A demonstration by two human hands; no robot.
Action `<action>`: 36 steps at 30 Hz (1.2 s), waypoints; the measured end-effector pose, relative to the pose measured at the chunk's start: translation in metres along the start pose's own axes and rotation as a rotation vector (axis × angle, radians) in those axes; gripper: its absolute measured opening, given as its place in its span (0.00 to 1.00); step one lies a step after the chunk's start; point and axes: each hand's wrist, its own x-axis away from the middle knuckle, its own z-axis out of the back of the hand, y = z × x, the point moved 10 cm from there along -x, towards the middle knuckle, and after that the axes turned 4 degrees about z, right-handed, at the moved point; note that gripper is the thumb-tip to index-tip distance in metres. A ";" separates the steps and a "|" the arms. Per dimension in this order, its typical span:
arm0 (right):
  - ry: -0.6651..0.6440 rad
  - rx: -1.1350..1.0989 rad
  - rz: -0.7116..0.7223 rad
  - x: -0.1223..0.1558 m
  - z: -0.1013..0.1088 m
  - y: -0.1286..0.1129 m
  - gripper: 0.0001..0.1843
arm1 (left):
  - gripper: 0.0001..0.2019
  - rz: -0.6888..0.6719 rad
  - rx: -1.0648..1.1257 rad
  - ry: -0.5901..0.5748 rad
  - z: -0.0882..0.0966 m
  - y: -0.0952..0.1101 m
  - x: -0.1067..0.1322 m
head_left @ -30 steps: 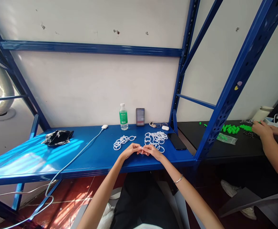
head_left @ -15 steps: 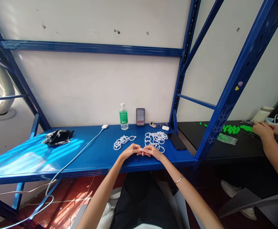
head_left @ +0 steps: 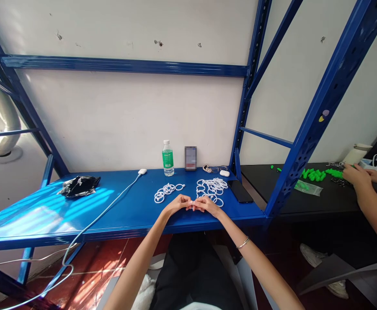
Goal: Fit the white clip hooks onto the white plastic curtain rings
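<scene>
My left hand (head_left: 179, 204) and my right hand (head_left: 207, 204) meet at the fingertips just above the front of the blue table (head_left: 117, 217). Both are closed in a pinch, with a small pale piece between them that the fingers mostly cover; its kind does not show. Behind my left hand lies a small group of white rings (head_left: 168, 188), some overlapping. A larger heap of white rings (head_left: 212, 186) is spread behind my right hand, its nearest rings close to the knuckles.
Right of the heap lies a black phone (head_left: 240, 191), with a white case (head_left: 224, 173) behind it. A bottle (head_left: 168, 159) and an upright device (head_left: 190, 158) stand at the back. Leftward are a white cable (head_left: 110, 203) and black plastic bag (head_left: 79, 186). A co-worker's hand (head_left: 356, 175) handles green pieces (head_left: 313, 175).
</scene>
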 end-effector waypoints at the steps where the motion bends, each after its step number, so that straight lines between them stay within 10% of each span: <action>1: 0.004 -0.003 0.000 0.000 0.000 0.000 0.22 | 0.23 0.000 0.001 0.002 0.000 0.000 0.000; 23: 0.363 -0.282 -0.026 0.000 0.030 0.017 0.25 | 0.30 -0.002 0.162 0.236 0.020 -0.005 -0.001; 36: 0.284 -0.128 0.002 -0.001 0.018 0.009 0.23 | 0.31 0.007 0.114 0.187 0.014 -0.002 -0.001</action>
